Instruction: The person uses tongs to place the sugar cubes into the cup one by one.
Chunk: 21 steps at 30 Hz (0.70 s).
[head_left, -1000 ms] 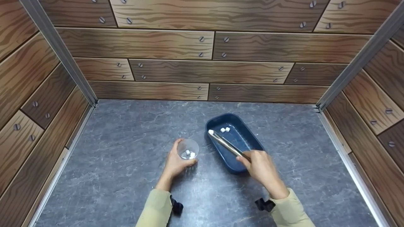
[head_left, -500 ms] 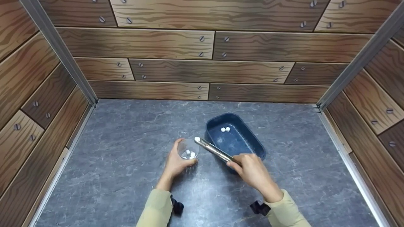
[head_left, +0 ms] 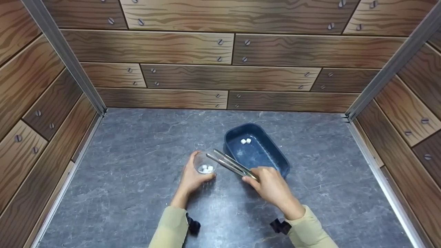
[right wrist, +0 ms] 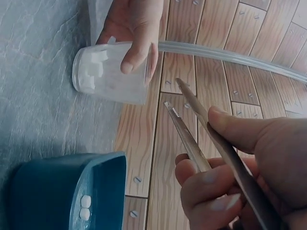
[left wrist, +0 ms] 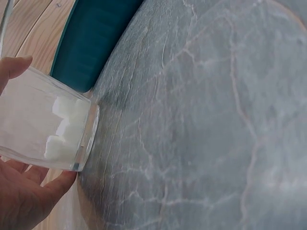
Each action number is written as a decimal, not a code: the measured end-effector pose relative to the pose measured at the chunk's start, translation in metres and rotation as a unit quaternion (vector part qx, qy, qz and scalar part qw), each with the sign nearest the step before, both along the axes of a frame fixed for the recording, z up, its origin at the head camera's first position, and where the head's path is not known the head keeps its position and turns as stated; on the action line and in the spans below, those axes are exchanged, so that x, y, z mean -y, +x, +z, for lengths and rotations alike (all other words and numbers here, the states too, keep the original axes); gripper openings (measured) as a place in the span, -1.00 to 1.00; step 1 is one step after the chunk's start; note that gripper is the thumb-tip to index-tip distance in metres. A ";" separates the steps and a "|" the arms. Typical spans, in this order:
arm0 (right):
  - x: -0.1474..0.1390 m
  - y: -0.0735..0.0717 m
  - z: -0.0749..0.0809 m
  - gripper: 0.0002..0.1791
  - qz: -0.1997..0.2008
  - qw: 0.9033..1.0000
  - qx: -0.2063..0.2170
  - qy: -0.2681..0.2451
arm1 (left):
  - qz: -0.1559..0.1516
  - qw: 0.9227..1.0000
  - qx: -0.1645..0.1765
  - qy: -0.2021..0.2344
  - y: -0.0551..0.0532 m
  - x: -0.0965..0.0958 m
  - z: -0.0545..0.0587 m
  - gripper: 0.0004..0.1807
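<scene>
My left hand (head_left: pixel 192 177) holds a clear cup (left wrist: pixel 33 110) around its side, thumb on one side and fingers on the other. Several white cubes (left wrist: pixel 64 127) lie at the bottom of the cup. My right hand (head_left: pixel 272 187) grips metal tongs (head_left: pixel 231 165), whose tips are spread apart above the cup's rim with nothing between them. Beside the cup stands a dark blue rectangular tub (head_left: pixel 283 162), and two white cubes (head_left: pixel 246 141) lie together near its far end.
Both things stand on a grey marbled tabletop (head_left: pixel 137 148). Wood-patterned panels (head_left: pixel 179 77) with metal corner posts (head_left: pixel 382 62) enclose it at the back and on both sides.
The tongs have moved left from over the tub to the cup and spread open. The white cube they pinched has dropped into the cup. My left hand has stayed in place.
</scene>
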State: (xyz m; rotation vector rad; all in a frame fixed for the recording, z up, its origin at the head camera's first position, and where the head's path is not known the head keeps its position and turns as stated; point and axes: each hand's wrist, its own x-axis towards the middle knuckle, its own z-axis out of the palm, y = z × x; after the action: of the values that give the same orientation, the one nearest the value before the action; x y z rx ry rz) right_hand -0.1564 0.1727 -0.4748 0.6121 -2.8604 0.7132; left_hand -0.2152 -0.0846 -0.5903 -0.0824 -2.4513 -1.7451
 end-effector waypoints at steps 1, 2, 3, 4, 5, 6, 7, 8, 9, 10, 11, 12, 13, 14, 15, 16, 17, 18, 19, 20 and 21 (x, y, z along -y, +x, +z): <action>-0.002 0.000 0.000 -0.66 -0.003 1.000 0.000 -0.001 | 0.000 1.000 -0.001 0.000 0.000 0.000 0.000 0.05; -0.003 -0.001 -0.001 -0.67 -0.007 1.000 0.003 -0.001 | 0.000 1.000 -0.001 0.000 0.000 0.000 0.000 0.05; -0.005 -0.001 -0.001 -0.70 -0.012 1.000 0.008 -0.002 | 0.000 1.000 -0.002 0.000 0.000 0.000 0.000 0.05; -0.007 -0.001 -0.001 -0.74 -0.017 1.000 0.015 -0.004 | 0.000 1.000 -0.001 0.000 0.000 0.000 0.000 0.04; -0.008 -0.002 -0.002 -0.78 -0.024 1.000 0.019 -0.005 | 0.000 1.000 0.000 -0.001 0.000 0.000 0.000 0.04; -0.010 -0.002 -0.002 -0.79 -0.030 0.999 0.026 -0.007 | 0.001 1.000 0.001 -0.001 0.000 0.001 -0.001 0.04; -0.012 -0.002 -0.003 -0.79 -0.035 0.999 0.033 -0.011 | 0.001 1.000 0.003 -0.001 0.001 0.001 -0.001 0.04; -0.014 -0.003 -0.003 -0.77 -0.042 0.998 0.039 -0.013 | 0.001 1.000 0.003 -0.002 0.001 0.001 -0.001 0.04; -0.016 -0.004 -0.004 -0.75 -0.047 0.998 0.043 -0.017 | 0.000 1.000 0.002 -0.003 0.001 0.001 -0.001 0.04; -0.019 -0.005 -0.005 -0.74 -0.053 0.997 0.044 -0.019 | 0.000 1.000 0.002 -0.002 0.001 0.001 0.000 0.04; -0.021 -0.005 -0.005 -0.73 -0.058 0.997 0.043 -0.020 | 0.000 1.000 0.002 -0.003 0.001 0.001 -0.001 0.04; -0.023 -0.006 -0.006 -0.73 -0.062 0.997 0.046 -0.023 | 0.000 1.000 0.000 -0.003 0.001 0.001 0.000 0.04; -0.025 -0.007 -0.007 -0.72 -0.067 0.996 0.045 -0.024 | 0.001 1.000 -0.003 -0.003 0.002 0.001 0.000 0.04; -0.027 -0.008 -0.008 -0.71 -0.071 0.996 0.045 -0.025 | 0.001 1.000 -0.005 -0.003 0.002 0.001 0.000 0.04; -0.030 -0.009 -0.009 -0.71 -0.076 0.996 0.048 -0.025 | 0.003 1.000 -0.005 -0.002 0.002 0.001 0.001 0.04; -0.032 -0.010 -0.009 -0.68 -0.081 0.995 0.051 -0.026 | 0.004 1.000 -0.006 -0.001 0.003 0.000 0.001 0.04; -0.034 -0.012 -0.010 -0.64 -0.087 0.994 0.054 -0.027 | 0.004 1.000 -0.008 -0.001 0.003 0.000 0.002 0.04; -0.037 -0.013 -0.011 -0.60 -0.093 0.994 0.058 -0.027 | 0.005 1.000 -0.009 0.000 0.003 0.000 0.002 0.04; -0.039 -0.014 -0.012 -0.57 -0.098 0.993 0.061 -0.025 | 0.007 1.000 -0.010 -0.002 0.003 0.000 0.003 0.05; -0.041 -0.015 -0.012 -0.53 -0.104 0.992 0.064 -0.024 | 0.008 1.000 -0.010 -0.004 0.003 0.000 0.003 0.05; -0.043 -0.017 -0.014 -0.51 -0.111 0.991 0.066 -0.021 | 0.010 1.000 -0.008 -0.006 0.003 0.000 0.003 0.05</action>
State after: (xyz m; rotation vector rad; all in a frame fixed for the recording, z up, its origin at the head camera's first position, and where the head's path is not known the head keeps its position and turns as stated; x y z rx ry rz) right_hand -0.1734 0.2162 -0.4883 0.2433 -2.9603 0.8029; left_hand -0.2118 -0.0845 -0.5876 -0.0733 -2.4429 -1.7144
